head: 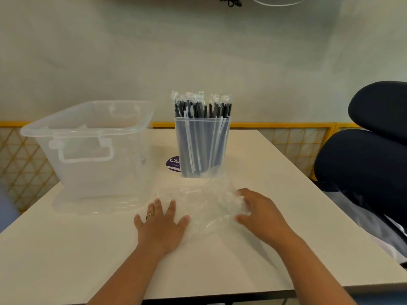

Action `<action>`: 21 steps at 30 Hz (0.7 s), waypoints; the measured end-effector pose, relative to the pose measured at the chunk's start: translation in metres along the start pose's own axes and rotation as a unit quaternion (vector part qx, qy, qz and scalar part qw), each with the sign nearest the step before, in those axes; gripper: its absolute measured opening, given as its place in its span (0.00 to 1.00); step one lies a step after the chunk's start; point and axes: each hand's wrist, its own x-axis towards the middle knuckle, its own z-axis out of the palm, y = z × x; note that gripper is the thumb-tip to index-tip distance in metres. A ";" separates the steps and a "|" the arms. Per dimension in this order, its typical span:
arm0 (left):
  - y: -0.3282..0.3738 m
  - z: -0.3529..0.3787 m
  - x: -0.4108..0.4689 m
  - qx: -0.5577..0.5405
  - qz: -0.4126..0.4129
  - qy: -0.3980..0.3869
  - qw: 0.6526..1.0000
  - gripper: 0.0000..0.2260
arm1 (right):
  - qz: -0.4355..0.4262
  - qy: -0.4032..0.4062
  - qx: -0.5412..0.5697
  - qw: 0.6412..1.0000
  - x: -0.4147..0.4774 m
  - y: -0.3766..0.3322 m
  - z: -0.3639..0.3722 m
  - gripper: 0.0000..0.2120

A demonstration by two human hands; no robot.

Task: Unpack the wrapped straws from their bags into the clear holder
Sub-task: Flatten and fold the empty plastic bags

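My left hand (161, 225) presses spread-fingered on the crumpled clear bag (209, 200); my right hand (258, 213) grips its 3 o'clock side.

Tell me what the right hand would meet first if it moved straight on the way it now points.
The right hand holds the plastic bag; beyond that, probably the base of the clear holder, though depth is unclear.

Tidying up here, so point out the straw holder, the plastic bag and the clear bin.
straw holder (202, 148): head view, front wall.
plastic bag (209, 204): head view, crumpled middle.
clear bin (99, 179): head view, near wall.
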 end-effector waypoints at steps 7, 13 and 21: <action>0.000 0.000 0.001 0.002 -0.004 0.003 1.000 0.30 | 0.039 0.136 -0.054 0.988 0.012 0.036 -0.035 0.13; 0.000 0.000 0.000 0.008 0.001 0.001 1.000 0.30 | 0.090 0.222 0.003 0.971 0.019 0.046 -0.046 0.09; 0.001 0.001 0.001 0.017 -0.001 0.005 1.000 0.30 | 0.067 0.004 -0.255 0.964 0.029 -0.021 -0.042 0.35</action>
